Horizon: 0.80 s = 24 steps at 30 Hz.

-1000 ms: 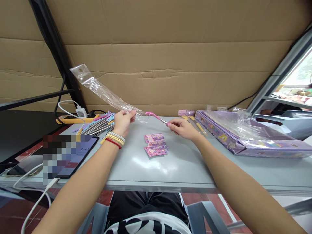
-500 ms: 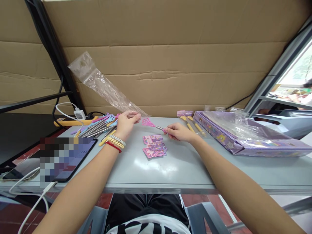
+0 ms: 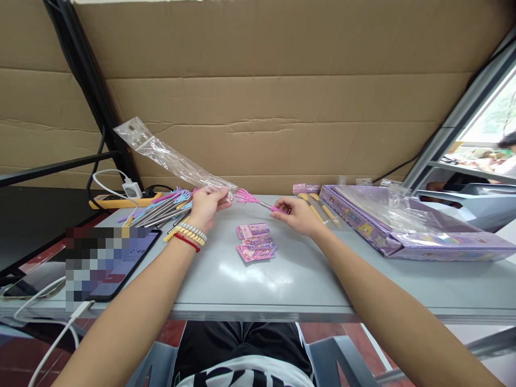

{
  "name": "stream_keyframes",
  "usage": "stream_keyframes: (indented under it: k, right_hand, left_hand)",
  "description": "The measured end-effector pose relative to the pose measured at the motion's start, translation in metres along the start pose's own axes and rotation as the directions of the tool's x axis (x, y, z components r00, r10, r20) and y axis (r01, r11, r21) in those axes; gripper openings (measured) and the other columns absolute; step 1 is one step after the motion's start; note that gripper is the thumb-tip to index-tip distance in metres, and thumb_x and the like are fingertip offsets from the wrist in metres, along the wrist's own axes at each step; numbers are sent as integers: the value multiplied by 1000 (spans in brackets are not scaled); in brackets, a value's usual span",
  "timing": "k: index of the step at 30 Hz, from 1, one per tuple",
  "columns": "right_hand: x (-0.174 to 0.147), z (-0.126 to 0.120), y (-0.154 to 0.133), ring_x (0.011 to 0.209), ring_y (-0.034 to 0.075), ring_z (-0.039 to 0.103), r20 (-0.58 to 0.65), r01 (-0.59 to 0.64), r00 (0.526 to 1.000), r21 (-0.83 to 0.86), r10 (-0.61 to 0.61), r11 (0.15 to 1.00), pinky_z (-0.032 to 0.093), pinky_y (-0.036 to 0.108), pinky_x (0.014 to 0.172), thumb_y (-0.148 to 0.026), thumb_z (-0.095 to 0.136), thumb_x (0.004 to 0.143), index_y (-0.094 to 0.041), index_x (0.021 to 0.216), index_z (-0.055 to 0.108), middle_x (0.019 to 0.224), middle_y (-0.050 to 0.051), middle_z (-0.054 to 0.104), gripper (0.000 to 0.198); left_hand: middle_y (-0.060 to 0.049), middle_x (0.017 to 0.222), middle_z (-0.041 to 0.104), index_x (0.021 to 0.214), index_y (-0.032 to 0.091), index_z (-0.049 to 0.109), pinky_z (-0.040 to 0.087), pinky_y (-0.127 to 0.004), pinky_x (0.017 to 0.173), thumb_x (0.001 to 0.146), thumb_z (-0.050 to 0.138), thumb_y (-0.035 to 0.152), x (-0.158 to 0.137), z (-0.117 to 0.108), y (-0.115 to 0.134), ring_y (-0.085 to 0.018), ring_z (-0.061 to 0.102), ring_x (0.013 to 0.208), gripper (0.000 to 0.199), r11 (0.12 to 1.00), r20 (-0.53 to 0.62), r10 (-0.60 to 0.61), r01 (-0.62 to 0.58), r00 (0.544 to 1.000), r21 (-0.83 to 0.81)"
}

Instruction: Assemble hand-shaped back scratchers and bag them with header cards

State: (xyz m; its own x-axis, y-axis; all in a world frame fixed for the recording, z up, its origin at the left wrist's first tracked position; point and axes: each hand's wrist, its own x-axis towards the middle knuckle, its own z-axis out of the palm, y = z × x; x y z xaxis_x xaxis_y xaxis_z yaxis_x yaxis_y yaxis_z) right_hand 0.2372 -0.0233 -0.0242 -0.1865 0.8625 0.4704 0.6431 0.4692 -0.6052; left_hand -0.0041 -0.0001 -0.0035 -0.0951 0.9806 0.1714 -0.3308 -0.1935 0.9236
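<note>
Pinched near one end by my left hand (image 3: 210,207) is a long clear plastic bag (image 3: 173,160), its far end slanting up to the left. My right hand (image 3: 296,215) grips the handle of a pink hand-shaped back scratcher (image 3: 248,196) with a metal shaft. The scratcher's pink claw points left, right by the bag's end; whether its tips are inside the bag, I cannot tell. Below and between my hands lie several small pink and purple cards (image 3: 255,242). Close to my left wrist is a pile of back scratchers (image 3: 161,212) with coloured heads and metal shafts.
Two bagged yellow back scratchers (image 3: 318,207) lie right of my right hand. Beyond them a purple box (image 3: 387,226) holds clear bags. A phone (image 3: 124,263) with a white cable sits front left. Cardboard (image 3: 282,97) walls off the table's back.
The bag has dropped lower and its near end has turned toward the scratcher. The claw and the bag's end have come together. My right hand has shifted its hold along the handle.
</note>
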Motion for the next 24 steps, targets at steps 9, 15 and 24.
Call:
stream_keyframes:
  k: [9, 15, 24]
  right_hand:
    - [1, 6, 1, 58, 12, 41, 54, 55, 997, 37, -57, 998, 34, 25, 55, -42, 64, 71, -18, 72, 58, 61, -1, 52, 25]
    - [1, 14, -2, 54, 10, 39, -7, 88, 996, 10, -88, 996, 32, 24, 53, -36, 65, 71, -17, 67, 56, 57, -2, 50, 22]
    - [-4, 22, -22, 51, 9, 40, -12, 120, 993, 57, -119, 991, 34, 24, 51, -37, 63, 76, -17, 78, 60, 55, -3, 50, 21]
  left_hand:
    - [-4, 71, 67, 76, 11, 59, 56, -29, 65, 67, 76, 17, -6, 6, -2, -12, 64, 64, 20, 997, 134, -75, 71, 988, 32]
    - [-5, 74, 67, 80, 12, 57, 57, -29, 66, 70, 75, 19, -16, 16, -11, -17, 68, 73, 22, 993, 291, -103, 84, 951, 77]
    - [-4, 74, 68, 79, 13, 58, 57, -32, 71, 69, 76, 23, -19, 24, -18, -17, 69, 72, 23, 1000, 290, -20, 18, 957, 10]
